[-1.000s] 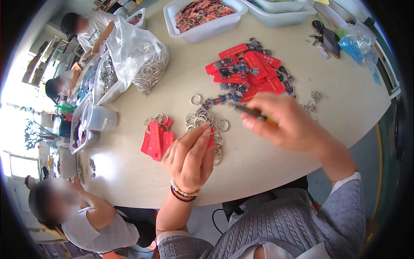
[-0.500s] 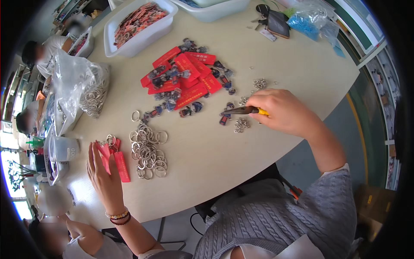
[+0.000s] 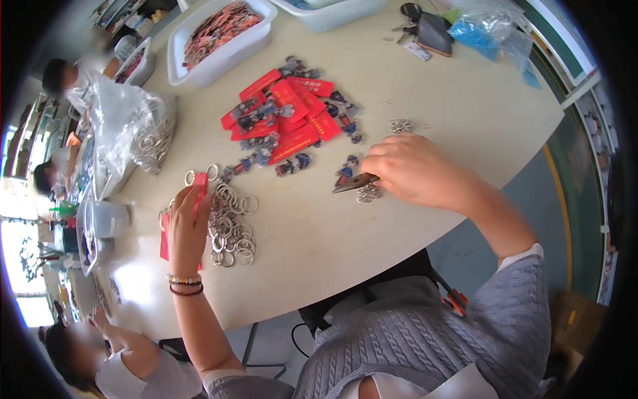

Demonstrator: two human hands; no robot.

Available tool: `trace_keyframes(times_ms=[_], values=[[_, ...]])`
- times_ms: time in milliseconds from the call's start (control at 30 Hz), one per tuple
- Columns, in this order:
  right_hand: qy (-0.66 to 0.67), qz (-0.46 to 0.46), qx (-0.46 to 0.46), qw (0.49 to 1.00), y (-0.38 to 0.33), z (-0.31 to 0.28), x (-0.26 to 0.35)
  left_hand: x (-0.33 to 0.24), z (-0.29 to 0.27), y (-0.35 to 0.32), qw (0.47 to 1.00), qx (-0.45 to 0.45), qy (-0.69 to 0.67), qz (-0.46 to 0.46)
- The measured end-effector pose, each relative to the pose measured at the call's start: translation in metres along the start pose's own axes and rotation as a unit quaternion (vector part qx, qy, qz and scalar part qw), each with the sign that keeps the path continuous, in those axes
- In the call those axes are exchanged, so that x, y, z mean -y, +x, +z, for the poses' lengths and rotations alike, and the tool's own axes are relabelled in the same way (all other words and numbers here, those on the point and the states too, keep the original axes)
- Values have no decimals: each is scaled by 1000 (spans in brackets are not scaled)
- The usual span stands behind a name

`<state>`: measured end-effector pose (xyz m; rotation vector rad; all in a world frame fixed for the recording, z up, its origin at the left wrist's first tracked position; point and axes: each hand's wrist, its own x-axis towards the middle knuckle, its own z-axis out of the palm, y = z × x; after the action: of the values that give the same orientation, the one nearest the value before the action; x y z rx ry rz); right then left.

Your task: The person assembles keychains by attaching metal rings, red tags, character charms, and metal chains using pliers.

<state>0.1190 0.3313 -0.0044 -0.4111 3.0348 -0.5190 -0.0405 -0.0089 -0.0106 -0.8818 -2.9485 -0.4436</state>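
Observation:
My right hand (image 3: 415,169) is closed around a pair of pliers (image 3: 353,183). Their dark jaws point left, over the small metal links (image 3: 369,193) and beside a flat character charm (image 3: 347,167). On the left, my left hand (image 3: 186,223) has its fingers bent together on a red tag (image 3: 202,179), with a metal ring near each side of its top. More red tag (image 3: 163,247) shows below that hand, partly hidden by it. A heap of silver key rings (image 3: 229,226) lies just right of my left hand.
A pile of red tags (image 3: 292,110) and character charms lies mid-table. White bins (image 3: 222,56) stand at the back, near a bag of rings (image 3: 149,136). Keys, a phone (image 3: 435,34) and a blue-filled bag (image 3: 475,38) sit far right. Other people (image 3: 133,352) are at left.
My left hand has moved up and right, from resting over red tags to closing on one beside the ring heap. The pliers have shifted slightly down and left, their jaws now tilted.

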Motion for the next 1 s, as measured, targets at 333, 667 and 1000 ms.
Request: trace_keyframes(times_ms=[333,667,1000], values=[[-10,-24,-9,1000,0,-6,6,36,3,39,973,64,-156,-161],[9,-36,-47,998,2,-4,-2,64,-40,10,963,-35,-238,-121],[94,12,-36,995,3,-17,-4,-41,-20,29,996,-32,-49,69]])
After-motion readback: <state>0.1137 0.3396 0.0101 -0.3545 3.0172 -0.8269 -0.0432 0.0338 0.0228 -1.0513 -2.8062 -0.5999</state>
